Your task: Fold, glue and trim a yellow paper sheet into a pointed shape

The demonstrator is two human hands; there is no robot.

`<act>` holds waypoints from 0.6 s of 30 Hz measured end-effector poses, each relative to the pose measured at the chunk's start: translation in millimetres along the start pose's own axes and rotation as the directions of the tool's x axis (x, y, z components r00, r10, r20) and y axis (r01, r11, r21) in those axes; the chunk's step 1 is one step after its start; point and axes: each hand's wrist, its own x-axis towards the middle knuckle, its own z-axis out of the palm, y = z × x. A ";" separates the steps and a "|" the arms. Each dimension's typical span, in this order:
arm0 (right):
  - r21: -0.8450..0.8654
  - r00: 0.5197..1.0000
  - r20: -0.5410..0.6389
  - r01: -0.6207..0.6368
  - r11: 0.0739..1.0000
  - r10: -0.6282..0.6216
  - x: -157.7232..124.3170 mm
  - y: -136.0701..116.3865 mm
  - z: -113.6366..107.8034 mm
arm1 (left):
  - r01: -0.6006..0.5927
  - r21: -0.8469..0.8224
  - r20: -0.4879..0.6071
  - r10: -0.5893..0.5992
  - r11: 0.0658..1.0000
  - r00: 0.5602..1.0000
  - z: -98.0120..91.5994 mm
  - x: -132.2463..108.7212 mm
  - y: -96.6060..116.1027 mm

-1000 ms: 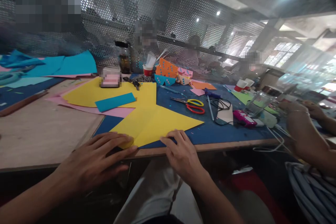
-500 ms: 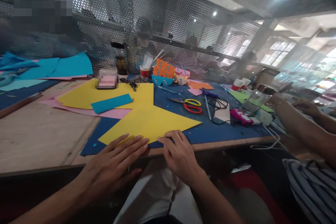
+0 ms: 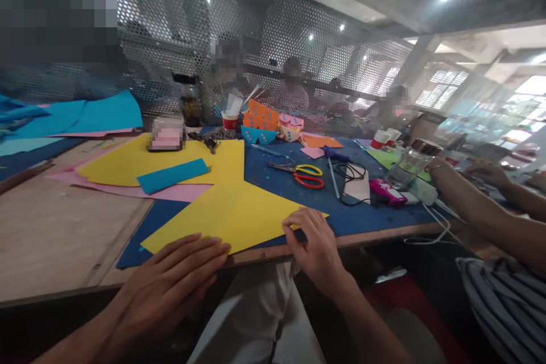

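Yellow paper [image 3: 230, 210] — near edge partly hidden by left hand [image 3: 174, 276].

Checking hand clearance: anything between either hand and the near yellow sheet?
Nothing visible. The left hand lies over the front edge of the near yellow sheet; the right hand, fingers curled, meets it near its right corner. The scissors and blue strip lie beyond it, clear of both hands.

Paper sheet [image 3: 222, 213] at table edge [image 3: 362, 238] — scissors [image 3: 295, 169] behind, rightward; strip [image 3: 173, 176] behind, leftward — on larger sheet [image 3: 113, 160].
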 end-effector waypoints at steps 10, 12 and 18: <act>-0.109 0.990 0.071 -0.114 0.988 0.122 -1.0 45.3 -24.1 | 0.181 -0.066 0.072 -0.176 0.981 0.982 -25.6 51.2 -44.4; -0.141 0.981 0.110 -0.143 0.980 0.159 -1.3 51.0 -26.2 | 0.313 -0.138 0.202 -0.282 0.940 0.938 -18.1 82.5 -73.3; -0.276 0.917 0.246 -0.245 0.929 0.315 -4.0 59.8 -26.4 | 0.440 -0.237 0.448 -0.305 0.866 0.841 38.5 144.5 -132.1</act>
